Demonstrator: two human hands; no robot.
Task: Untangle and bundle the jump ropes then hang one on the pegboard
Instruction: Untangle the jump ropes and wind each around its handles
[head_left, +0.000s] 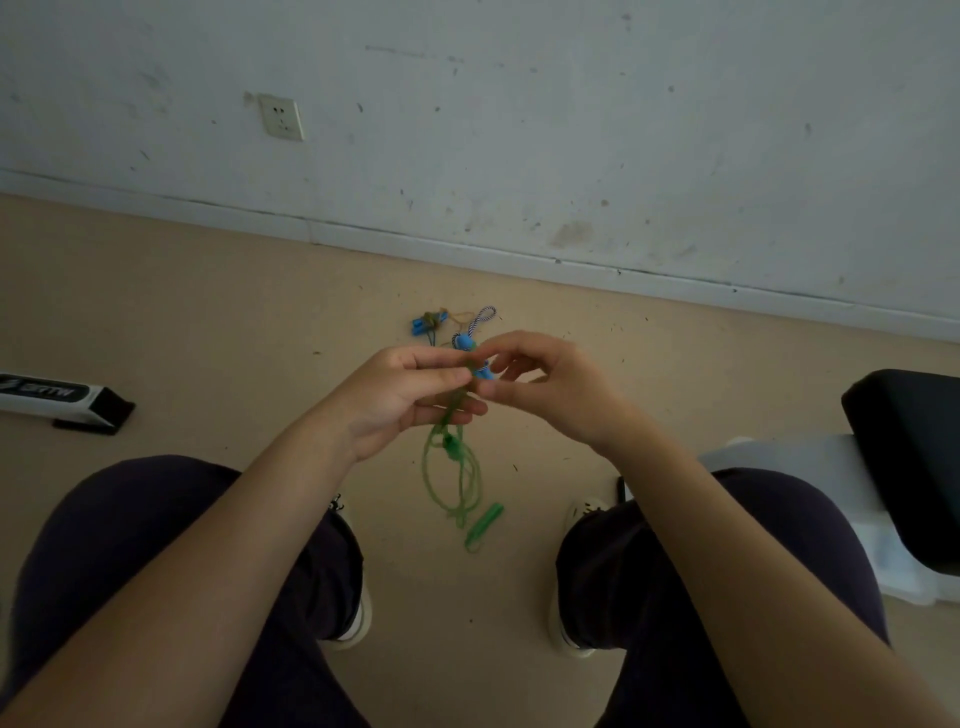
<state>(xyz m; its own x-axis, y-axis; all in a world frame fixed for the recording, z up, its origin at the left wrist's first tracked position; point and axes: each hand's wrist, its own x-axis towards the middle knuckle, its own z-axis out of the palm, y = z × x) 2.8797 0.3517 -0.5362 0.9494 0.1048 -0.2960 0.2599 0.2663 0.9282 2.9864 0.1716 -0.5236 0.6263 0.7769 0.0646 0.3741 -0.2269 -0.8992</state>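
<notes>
A green jump rope (451, 467) hangs in loops from both hands, knotted partway down, and its green handle (484, 526) dangles near the floor. My left hand (400, 397) pinches the top of the green cord. Facing it, my right hand (545, 384) pinches the same spot with thumb and forefinger. On the floor beyond the hands lies a blue-handled jump rope (466, 344) with a blue-and-white striped cord (482, 318). Another small bundle with blue handles (429, 322) lies just left of it. No pegboard is in view.
I sit with both knees apart, shoes on a beige floor (208, 312). A white wall with a socket (282, 117) rises ahead. A black-and-white box (62, 400) lies at left. A black seat (914, 447) on a white frame stands at right.
</notes>
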